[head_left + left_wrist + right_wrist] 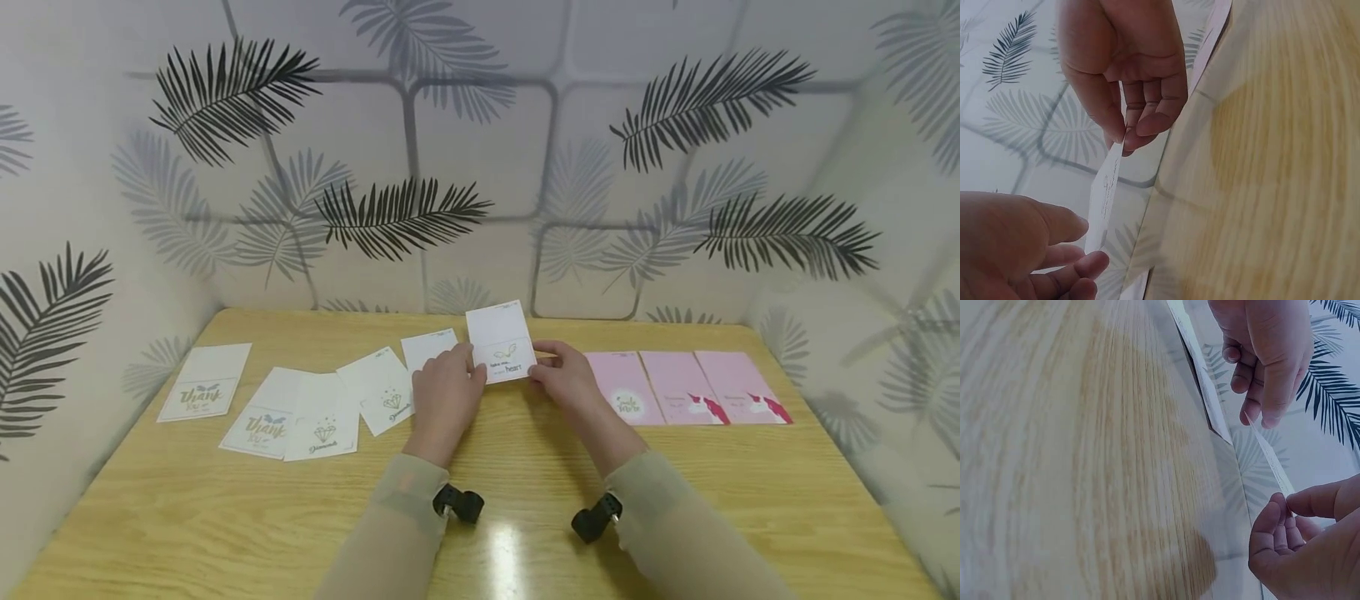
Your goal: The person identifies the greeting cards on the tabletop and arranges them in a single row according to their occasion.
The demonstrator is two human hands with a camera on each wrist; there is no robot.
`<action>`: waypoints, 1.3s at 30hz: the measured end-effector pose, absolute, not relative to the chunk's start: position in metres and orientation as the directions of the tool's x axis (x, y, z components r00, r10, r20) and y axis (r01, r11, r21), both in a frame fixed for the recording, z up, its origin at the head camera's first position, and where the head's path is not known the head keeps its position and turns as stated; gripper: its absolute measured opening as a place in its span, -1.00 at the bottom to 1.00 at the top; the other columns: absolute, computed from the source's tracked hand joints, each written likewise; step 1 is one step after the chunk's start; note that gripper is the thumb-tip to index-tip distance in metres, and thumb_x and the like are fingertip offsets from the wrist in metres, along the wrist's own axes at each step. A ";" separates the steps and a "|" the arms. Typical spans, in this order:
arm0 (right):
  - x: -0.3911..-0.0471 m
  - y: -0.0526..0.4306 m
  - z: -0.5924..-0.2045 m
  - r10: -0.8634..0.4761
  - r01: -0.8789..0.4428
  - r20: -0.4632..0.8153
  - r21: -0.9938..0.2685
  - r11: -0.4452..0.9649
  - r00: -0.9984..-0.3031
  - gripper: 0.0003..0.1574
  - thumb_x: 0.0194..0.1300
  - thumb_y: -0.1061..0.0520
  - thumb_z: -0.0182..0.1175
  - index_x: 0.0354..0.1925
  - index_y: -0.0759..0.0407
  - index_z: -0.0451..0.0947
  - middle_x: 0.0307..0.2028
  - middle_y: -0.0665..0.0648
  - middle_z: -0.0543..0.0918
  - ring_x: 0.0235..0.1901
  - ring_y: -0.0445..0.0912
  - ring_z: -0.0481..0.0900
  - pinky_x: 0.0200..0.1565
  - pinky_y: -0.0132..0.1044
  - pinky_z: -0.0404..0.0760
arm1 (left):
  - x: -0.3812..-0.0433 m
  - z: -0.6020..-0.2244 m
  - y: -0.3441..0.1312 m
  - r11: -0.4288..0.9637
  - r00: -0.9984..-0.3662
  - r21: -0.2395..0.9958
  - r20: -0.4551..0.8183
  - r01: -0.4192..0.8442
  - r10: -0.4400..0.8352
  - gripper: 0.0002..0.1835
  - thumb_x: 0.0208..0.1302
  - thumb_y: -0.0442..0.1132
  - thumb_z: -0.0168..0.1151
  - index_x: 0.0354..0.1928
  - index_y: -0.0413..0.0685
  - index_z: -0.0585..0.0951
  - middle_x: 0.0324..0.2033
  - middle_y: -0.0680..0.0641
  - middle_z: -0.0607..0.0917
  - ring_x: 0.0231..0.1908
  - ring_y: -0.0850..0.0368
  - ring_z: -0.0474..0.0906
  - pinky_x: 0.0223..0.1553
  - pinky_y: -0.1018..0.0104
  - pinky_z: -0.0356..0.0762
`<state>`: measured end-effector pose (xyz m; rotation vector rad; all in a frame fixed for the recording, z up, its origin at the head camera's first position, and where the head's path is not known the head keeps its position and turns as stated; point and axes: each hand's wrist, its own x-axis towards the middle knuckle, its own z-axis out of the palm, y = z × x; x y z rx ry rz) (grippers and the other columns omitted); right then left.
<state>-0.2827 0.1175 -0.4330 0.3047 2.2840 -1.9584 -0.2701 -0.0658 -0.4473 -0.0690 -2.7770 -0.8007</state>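
A folded white greeting card with small gold wings and lettering ending in "heart" is held up above the table. My right hand pinches its right edge between thumb and fingers; the right wrist view shows this grip closely. At the card's left edge is my left hand, thumb in front and fingers behind. In the left wrist view the left hand has the card's end between thumb and fingers, seemingly loosely. Behind the left hand, another white card is partly hidden.
On the left lie white cards with gold "Thank you" lettering and gold diamonds, some overlapping. Several pink cards lie in a row on the right. A leaf-patterned wall covering rises behind the wooden table.
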 end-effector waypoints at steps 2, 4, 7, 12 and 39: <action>-0.280 0.119 -0.433 0.080 0.230 -0.222 -0.966 0.114 -0.972 -0.36 0.51 0.47 0.18 0.49 0.32 0.49 0.09 0.34 0.63 -0.02 0.11 0.69 0.15 -0.06 0.72 | -0.269 -0.446 -0.065 0.843 -0.969 0.526 0.247 0.115 -0.022 -0.77 0.57 -0.12 0.38 -0.29 -0.01 0.62 -0.43 -0.02 0.68 -0.34 -0.10 0.59 -0.14 -0.11 0.50; -0.277 0.120 -0.433 0.084 0.228 -0.221 -0.970 0.087 -0.972 -0.36 0.50 0.48 0.18 0.49 0.33 0.49 0.08 0.34 0.61 -0.05 0.08 0.68 0.15 -0.07 0.72 | -0.267 -0.444 -0.063 0.838 -0.971 0.533 0.238 0.115 -0.018 -0.77 0.56 -0.12 0.38 -0.30 -0.01 0.61 -0.45 -0.01 0.65 -0.35 -0.09 0.56 -0.13 -0.12 0.50; -0.273 0.122 -0.432 0.095 0.220 -0.214 -0.974 0.062 -0.972 -0.36 0.50 0.48 0.19 0.49 0.34 0.49 0.07 0.34 0.61 -0.08 0.03 0.67 0.12 -0.10 0.74 | -0.263 -0.443 -0.060 0.835 -0.972 0.538 0.233 0.120 -0.010 -0.77 0.55 -0.13 0.39 -0.30 -0.02 0.62 -0.49 0.00 0.61 -0.36 -0.08 0.54 -0.12 -0.13 0.51; -0.265 0.128 -0.429 0.109 0.206 -0.198 -0.976 0.069 -0.974 -0.35 0.51 0.47 0.22 0.50 0.31 0.50 0.06 0.34 0.61 -0.11 0.00 0.69 0.11 -0.12 0.76 | -0.257 -0.441 -0.054 0.832 -0.969 0.537 0.249 0.143 0.005 -0.73 0.53 -0.16 0.41 -0.35 -0.01 0.56 -0.55 0.02 0.56 -0.41 -0.06 0.51 -0.14 -0.11 0.48; -0.225 0.194 -0.427 0.071 0.061 -0.021 -0.770 0.635 -0.997 -0.46 0.48 0.18 0.29 0.36 0.28 0.63 -0.06 0.23 0.75 -0.01 0.11 0.69 -0.07 -0.14 0.58 | -0.231 -0.440 -0.007 0.852 -0.951 0.462 0.283 0.247 0.122 -0.71 0.47 -0.12 0.47 -0.38 0.05 0.57 -0.58 0.09 0.59 -0.43 -0.06 0.64 -0.18 -0.09 0.55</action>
